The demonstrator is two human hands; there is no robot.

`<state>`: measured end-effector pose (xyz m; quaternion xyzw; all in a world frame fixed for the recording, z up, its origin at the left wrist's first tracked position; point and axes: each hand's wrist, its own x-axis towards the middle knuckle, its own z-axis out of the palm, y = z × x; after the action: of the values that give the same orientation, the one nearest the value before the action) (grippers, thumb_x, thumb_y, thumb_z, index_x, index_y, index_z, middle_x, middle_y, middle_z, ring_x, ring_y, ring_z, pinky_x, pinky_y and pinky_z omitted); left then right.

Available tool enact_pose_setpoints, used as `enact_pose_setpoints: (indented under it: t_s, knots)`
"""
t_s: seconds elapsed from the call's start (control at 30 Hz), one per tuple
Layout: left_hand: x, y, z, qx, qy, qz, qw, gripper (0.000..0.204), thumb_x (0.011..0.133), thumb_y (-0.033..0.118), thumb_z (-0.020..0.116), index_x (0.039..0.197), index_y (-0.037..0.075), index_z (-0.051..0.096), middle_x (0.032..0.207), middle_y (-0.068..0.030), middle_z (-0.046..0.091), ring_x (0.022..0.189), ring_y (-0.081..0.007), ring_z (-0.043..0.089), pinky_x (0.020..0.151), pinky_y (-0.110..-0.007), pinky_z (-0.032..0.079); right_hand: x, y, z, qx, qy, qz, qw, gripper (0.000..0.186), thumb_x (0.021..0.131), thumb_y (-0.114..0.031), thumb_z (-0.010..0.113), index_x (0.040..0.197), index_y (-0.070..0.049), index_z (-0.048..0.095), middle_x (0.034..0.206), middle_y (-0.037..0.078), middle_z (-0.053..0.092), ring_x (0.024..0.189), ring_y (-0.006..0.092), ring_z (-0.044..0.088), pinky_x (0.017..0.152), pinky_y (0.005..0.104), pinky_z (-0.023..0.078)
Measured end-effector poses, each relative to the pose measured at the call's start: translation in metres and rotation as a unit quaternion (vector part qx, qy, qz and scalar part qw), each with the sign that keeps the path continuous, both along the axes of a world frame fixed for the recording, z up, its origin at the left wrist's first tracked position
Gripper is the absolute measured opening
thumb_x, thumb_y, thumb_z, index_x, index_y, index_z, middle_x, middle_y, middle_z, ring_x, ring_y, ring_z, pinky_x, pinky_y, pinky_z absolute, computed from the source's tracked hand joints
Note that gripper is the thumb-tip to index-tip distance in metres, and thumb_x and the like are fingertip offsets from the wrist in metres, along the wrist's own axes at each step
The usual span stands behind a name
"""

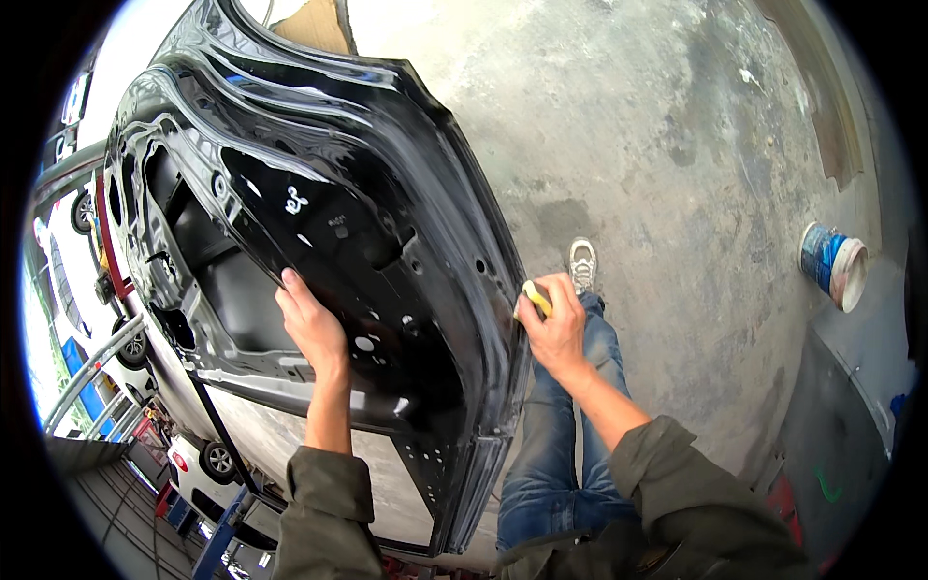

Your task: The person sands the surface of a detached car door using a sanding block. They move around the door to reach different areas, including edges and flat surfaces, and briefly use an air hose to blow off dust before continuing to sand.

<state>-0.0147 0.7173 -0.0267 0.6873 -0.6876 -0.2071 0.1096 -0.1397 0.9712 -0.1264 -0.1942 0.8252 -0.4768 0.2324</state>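
A black car door (445, 290) with a glossy, stamped inner panel, cut-outs and several holes stands tilted on a frame in front of me. My left hand (311, 319) rests on its middle beside the large inner opening, fingers loosely extended. My right hand (553, 324) grips a yellow pad (537, 300) against the door's right edge, where the surface looks dull and scuffed. The pad is partly hidden by my fingers.
My legs and a shoe (582, 261) are below on the concrete floor (677, 145). A paint-stained bucket (849, 275) is at the right. Cardboard (309, 24) lies beyond the door. White cars (198, 459), metal rails and a blue stand (217, 541) are at the left.
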Motion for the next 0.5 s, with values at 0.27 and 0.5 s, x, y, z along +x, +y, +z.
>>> enact_pose_setpoints:
  t_s: [0.27, 0.5]
  knots:
    - [-0.004, 0.004, 0.007, 0.034, 0.030, 0.034, 0.998, 0.058, 0.112, 0.051, 0.036, 0.108, -0.003, 0.056, 0.077, -0.0177, 0.065, 0.071, -0.0292, 0.062, 0.068, -0.042, 0.047, -0.027, -0.044, -0.010, -0.023, 0.029, 0.010, 0.999, 0.025, 0.090, -0.012, 0.078, 0.107, -0.002, 0.062, 0.104, 0.015, 0.061, 0.090, 0.0362, 0.066, 0.076, 0.0421, 0.053]
    - [-0.009, 0.006, 0.009, 0.005, 0.023, 0.022, 0.999, 0.053, 0.112, 0.049, 0.035, 0.103, 0.000, 0.054, 0.066, -0.0131, 0.062, 0.059, -0.0269, 0.060, 0.057, -0.041, 0.045, -0.103, -0.165, -0.032, -0.059, 0.069, 0.000, 0.996, 0.027, 0.092, -0.023, 0.077, 0.108, -0.004, 0.064, 0.103, 0.013, 0.064, 0.090, 0.0371, 0.066, 0.074, 0.0443, 0.051]
